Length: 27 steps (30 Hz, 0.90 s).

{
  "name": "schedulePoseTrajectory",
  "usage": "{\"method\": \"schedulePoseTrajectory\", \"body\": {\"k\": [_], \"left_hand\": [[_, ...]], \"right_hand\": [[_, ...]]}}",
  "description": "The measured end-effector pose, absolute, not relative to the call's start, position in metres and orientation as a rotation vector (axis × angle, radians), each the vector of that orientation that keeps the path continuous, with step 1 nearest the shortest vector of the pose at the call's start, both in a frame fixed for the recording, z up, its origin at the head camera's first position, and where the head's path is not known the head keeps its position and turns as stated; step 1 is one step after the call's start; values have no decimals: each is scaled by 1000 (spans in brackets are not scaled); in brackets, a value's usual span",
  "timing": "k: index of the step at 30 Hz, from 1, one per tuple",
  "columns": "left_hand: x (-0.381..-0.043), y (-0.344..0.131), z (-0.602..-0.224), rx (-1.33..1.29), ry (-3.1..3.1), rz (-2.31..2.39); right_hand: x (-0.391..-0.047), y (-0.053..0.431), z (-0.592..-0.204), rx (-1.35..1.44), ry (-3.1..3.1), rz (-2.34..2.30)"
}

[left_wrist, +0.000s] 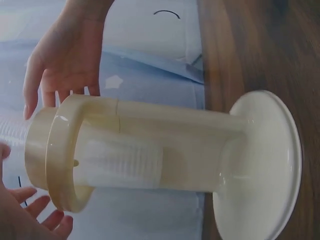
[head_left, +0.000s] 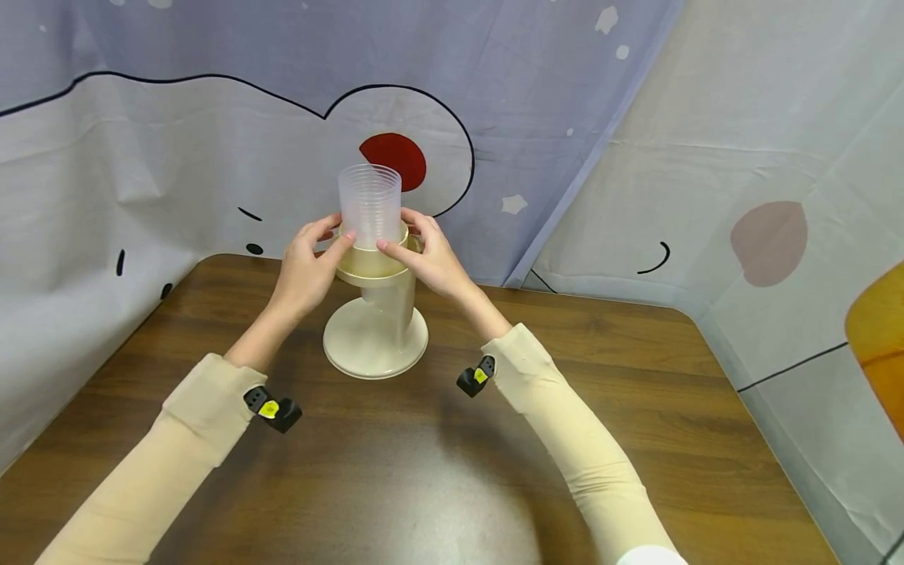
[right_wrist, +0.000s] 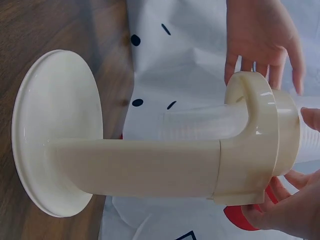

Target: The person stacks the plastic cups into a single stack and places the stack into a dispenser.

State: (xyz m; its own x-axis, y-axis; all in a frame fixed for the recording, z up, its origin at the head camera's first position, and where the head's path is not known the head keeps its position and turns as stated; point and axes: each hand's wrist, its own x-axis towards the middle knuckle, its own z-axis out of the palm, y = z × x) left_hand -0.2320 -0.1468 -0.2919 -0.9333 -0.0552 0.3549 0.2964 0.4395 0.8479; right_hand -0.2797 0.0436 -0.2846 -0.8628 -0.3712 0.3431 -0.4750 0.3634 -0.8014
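A cream cup dispenser point(head_left: 374, 345) stands upright on a round base, with a collar ring point(left_wrist: 60, 145) at its top. A stack of clear plastic cups point(head_left: 370, 200) rises from the collar, and its lower part point(right_wrist: 200, 124) hangs below the ring beside the post. My left hand point(head_left: 307, 271) is at the collar's left side, thumb forward beside the cups. On the opposite side my right hand point(head_left: 438, 259) mirrors it, thumb close to the stack's front. Fingers of both hands look extended or loosely bent around the collar; exact contact is partly hidden.
The dispenser stands toward the back of a brown wooden table point(head_left: 395, 471). A patterned curtain point(head_left: 233, 157) hangs close behind it. An orange-yellow shape point(head_left: 883, 337) shows at the right edge. Both sleeves carry small black wrist cameras.
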Motion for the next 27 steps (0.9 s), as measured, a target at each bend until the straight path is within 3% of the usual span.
{"method": "schedulePoseTrajectory", "body": {"k": [12, 27], "left_hand": [[-236, -151, -292, -173, -2320, -2018], [-237, -151, -288, -135, -2297, -2148]], "right_hand": [[-277, 56, -260, 858, -2453, 1309], [-276, 33, -218, 1070, -2316, 918]]}}
